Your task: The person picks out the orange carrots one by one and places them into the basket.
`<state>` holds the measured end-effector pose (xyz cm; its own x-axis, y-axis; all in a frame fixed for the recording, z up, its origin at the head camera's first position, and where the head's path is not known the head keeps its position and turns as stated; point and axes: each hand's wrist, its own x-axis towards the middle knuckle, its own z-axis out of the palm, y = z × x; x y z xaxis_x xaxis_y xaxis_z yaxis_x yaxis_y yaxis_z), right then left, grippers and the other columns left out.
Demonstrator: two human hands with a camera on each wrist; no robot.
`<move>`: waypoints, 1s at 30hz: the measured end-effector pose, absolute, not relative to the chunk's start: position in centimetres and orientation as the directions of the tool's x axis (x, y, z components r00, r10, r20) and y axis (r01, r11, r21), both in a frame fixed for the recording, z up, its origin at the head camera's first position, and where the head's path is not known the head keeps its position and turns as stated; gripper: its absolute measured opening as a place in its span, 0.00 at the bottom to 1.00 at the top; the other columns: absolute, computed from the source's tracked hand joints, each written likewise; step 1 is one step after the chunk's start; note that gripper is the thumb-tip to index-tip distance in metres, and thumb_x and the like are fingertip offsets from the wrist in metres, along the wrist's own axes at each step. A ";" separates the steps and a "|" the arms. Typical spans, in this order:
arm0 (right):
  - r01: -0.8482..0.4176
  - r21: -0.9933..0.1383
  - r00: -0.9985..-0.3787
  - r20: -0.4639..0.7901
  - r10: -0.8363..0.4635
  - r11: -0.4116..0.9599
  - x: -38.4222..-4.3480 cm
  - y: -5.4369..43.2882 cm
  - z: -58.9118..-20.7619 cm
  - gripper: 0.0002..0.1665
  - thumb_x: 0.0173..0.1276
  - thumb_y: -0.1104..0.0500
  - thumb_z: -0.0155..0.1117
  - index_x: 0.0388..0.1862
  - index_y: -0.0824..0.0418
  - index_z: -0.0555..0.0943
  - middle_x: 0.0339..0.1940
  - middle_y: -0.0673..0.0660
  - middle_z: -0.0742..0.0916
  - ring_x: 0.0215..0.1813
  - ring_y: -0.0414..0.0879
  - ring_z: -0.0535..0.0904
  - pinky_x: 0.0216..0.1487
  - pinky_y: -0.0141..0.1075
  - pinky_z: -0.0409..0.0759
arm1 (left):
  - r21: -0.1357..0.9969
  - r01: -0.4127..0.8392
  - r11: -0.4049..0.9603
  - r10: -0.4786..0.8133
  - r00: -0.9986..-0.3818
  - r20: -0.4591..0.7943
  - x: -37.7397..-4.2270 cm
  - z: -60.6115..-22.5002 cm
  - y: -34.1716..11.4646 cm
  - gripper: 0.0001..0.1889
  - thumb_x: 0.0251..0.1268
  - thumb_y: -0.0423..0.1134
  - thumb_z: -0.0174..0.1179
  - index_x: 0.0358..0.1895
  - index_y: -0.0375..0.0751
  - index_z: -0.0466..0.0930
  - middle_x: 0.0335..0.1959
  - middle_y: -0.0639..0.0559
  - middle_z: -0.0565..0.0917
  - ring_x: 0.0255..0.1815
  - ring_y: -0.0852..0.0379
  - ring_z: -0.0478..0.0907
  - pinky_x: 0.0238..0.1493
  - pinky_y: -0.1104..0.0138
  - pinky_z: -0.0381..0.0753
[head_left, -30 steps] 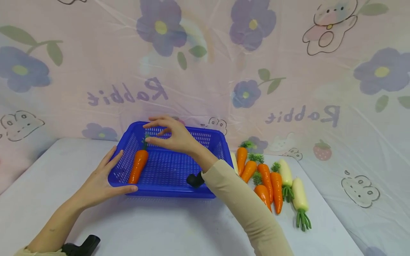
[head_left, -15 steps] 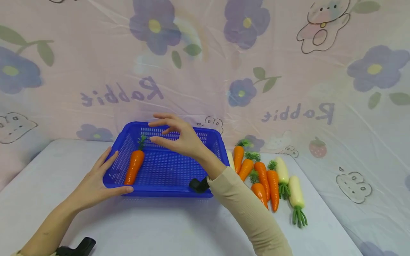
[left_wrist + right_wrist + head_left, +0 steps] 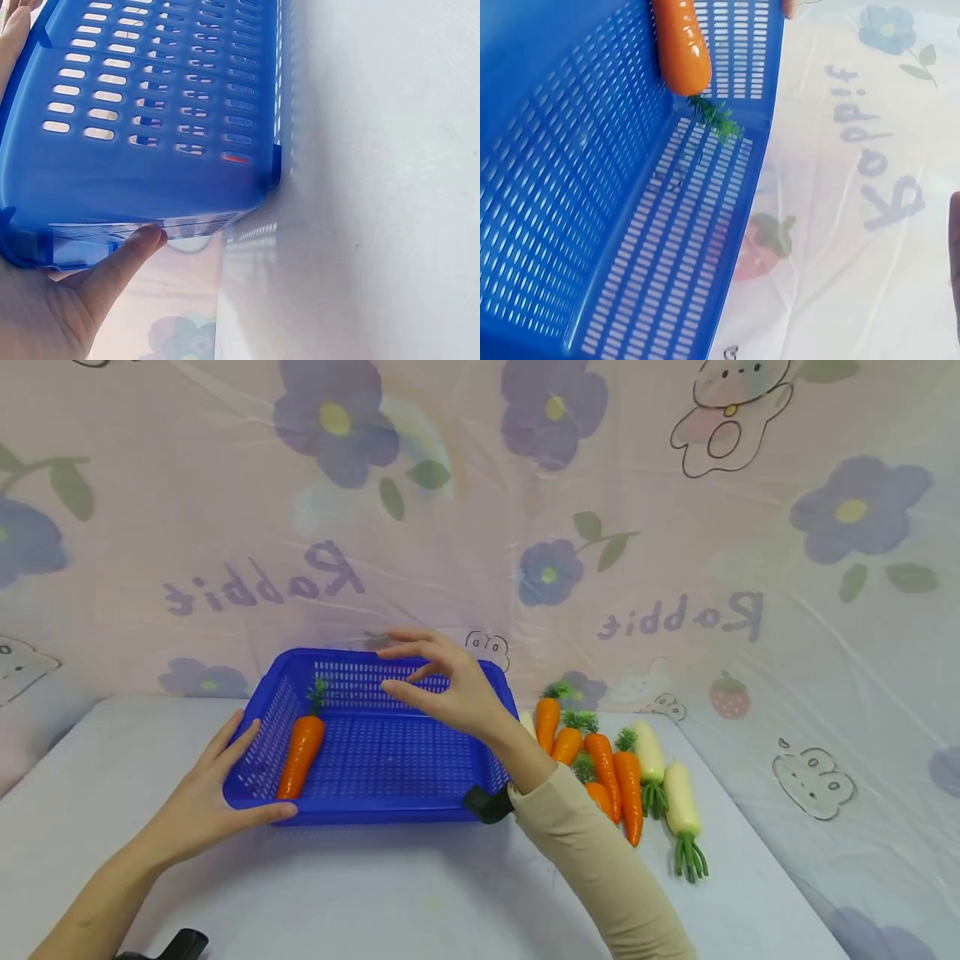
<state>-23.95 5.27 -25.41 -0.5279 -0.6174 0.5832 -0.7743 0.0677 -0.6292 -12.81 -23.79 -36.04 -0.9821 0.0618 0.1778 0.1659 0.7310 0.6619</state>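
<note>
A blue plastic basket (image 3: 375, 817) with slotted walls stands on the white table. My left hand (image 3: 187, 806) holds its left end, thumb along the front rim and fingers spread against the left side; the left wrist view shows the thumb (image 3: 120, 270) bent round the basket's corner. Inside, along the left wall, lies one glossy orange carrot (image 3: 303, 753), its green leafy top towards the back. Over the basket's back half hovers my right hand (image 3: 453, 689), thumb and fingers apart with nothing between them, to the right of that carrot.
Right of the basket several orange carrots (image 3: 628, 789) lie grouped, with white radishes (image 3: 681, 802) at their right. Part of another pale radish (image 3: 527, 722) shows behind the basket's right side. A printed cloth (image 3: 450, 527) hangs along the table's back edge.
My right hand has drawn away from the carrot's leafy top, to the right. The carrot stays by the basket's left wall. The head view has turned slightly, sliding the scene left.
</note>
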 end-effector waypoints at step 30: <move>-0.680 -0.684 -0.716 0.542 -0.440 0.264 -23.8 15.1 -28.1 0.17 0.64 0.66 0.65 0.53 0.64 0.81 0.65 0.56 0.76 0.64 0.52 0.72 0.50 0.36 0.83 | 0.633 0.158 0.758 0.067 -0.984 0.164 -13.2 -36.8 -24.2 0.59 0.51 0.55 0.70 0.78 0.47 0.35 0.78 0.44 0.27 0.72 0.20 0.36 0.51 0.21 0.51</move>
